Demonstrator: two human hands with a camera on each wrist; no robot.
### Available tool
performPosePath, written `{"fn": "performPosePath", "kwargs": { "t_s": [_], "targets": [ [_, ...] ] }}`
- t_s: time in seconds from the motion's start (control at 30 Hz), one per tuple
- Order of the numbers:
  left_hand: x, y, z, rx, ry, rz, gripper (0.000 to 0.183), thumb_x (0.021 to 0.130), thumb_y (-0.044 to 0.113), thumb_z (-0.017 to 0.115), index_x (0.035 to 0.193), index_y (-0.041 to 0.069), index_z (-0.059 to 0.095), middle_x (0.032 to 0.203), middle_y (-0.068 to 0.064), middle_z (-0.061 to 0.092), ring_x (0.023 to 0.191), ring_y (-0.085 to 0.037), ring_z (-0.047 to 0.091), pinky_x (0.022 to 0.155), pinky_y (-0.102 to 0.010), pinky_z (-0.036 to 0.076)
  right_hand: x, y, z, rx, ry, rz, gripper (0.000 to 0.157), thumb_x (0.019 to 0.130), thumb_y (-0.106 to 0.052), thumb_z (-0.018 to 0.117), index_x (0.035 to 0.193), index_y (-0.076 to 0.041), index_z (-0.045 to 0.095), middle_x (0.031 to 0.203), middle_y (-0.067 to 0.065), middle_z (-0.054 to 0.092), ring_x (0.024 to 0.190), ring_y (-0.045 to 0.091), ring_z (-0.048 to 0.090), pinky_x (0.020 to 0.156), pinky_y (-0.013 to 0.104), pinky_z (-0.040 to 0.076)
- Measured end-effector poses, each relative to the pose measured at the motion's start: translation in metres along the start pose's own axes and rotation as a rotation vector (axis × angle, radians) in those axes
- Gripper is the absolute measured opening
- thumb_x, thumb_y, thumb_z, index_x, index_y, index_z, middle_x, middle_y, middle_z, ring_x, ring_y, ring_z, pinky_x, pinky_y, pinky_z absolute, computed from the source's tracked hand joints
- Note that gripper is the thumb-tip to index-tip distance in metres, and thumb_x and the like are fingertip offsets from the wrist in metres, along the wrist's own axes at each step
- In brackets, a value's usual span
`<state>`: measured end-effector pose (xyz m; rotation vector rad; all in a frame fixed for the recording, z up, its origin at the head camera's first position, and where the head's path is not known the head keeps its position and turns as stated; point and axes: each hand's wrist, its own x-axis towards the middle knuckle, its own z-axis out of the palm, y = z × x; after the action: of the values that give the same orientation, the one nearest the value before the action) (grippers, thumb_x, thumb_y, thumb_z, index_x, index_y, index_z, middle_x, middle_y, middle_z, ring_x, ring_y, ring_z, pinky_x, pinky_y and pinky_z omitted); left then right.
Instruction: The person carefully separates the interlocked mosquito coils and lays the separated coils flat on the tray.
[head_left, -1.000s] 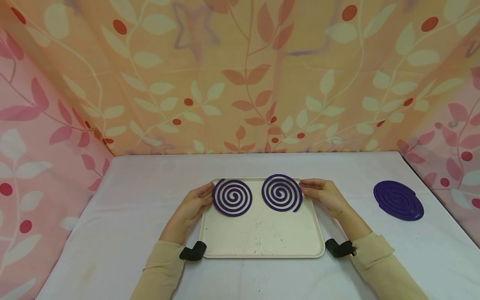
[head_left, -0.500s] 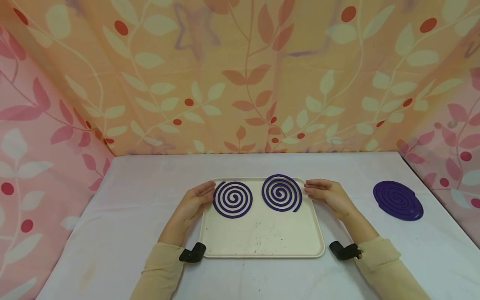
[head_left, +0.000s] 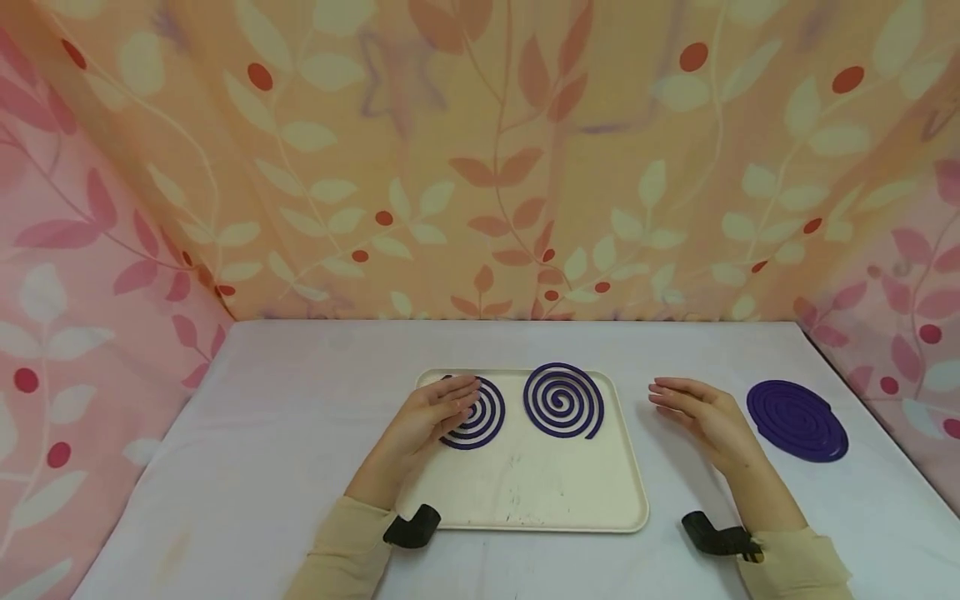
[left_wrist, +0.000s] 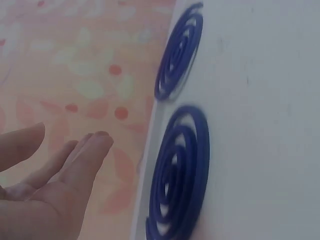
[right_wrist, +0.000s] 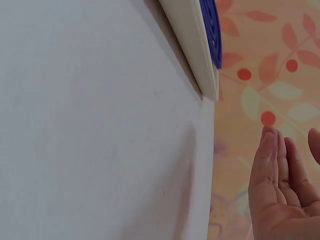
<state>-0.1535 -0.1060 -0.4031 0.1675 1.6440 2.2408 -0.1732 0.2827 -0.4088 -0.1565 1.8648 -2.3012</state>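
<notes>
Two purple mosquito coils lie side by side on a cream tray. In the head view my left hand overlaps the left coil, fingers straight. The left wrist view shows that hand raised off the nearer coil, holding nothing. The right coil lies uncovered, its upper edge reaching past the tray's far rim. Right of the tray, my right hand is in the air with fingers extended and nothing held. In the right wrist view its fingers stand apart from the tray's corner.
A tightly wound purple coil disc lies on the white tablecloth at the right. Patterned curtains stand behind the table and at both sides. Dark crumbs dot the tray. A black wrist mount sits at the left cuff, near the tray's front corner.
My left hand has moved right from the tray's left edge to over the left coil. My right hand has drawn away rightward from the right coil. The head view has tilted up slightly.
</notes>
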Motion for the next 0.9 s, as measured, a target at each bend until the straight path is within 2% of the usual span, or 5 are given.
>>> {"fn": "performPosePath", "kwargs": {
  "t_s": [0.1,0.33,0.63,0.9],
  "targets": [
    [0.003,-0.005,0.016,0.007,-0.042,-0.011,0.045,0.097,-0.007,0.039,0.139,-0.016,0.028,0.143,-0.032,0.031,0.132,-0.034,0.036,0.094,-0.021,0.045,-0.007,0.001,-0.009,0.036,-0.008,-0.019,0.025,0.094,0.005,0.050,0.104,-0.006,0.069,0.105,0.002,0.067,0.098,0.013,0.065,0.085,0.024,0.051],
    [0.013,-0.020,0.059,-0.005,-0.099,-0.049,0.041,0.096,-0.005,0.043,0.135,-0.015,0.037,0.138,-0.028,0.042,0.125,-0.030,0.046,0.104,-0.040,0.038,-0.024,-0.001,-0.031,0.136,-0.053,-0.070,0.031,0.095,0.011,0.042,0.110,0.000,0.068,0.108,0.006,0.067,0.099,0.017,0.065,0.086,0.027,0.051],
    [0.030,-0.034,0.120,-0.049,-0.122,-0.100,0.035,0.094,-0.008,0.045,0.128,-0.013,0.049,0.129,-0.025,0.053,0.119,-0.030,0.052,0.094,-0.030,0.047,-0.037,-0.008,-0.058,0.249,-0.082,-0.100,0.038,0.095,0.016,0.034,0.112,0.004,0.066,0.109,0.010,0.067,0.101,0.021,0.065,0.087,0.029,0.051],
    [0.043,-0.044,0.158,-0.072,-0.128,-0.126,0.031,0.092,-0.006,0.050,0.123,-0.013,0.054,0.121,-0.023,0.060,0.112,-0.029,0.058,0.089,-0.030,0.050,-0.041,-0.015,-0.076,0.308,-0.146,-0.140,0.042,0.095,0.018,0.027,0.116,0.007,0.063,0.112,0.016,0.066,0.103,0.025,0.064,0.088,0.031,0.051]
  ]
}}
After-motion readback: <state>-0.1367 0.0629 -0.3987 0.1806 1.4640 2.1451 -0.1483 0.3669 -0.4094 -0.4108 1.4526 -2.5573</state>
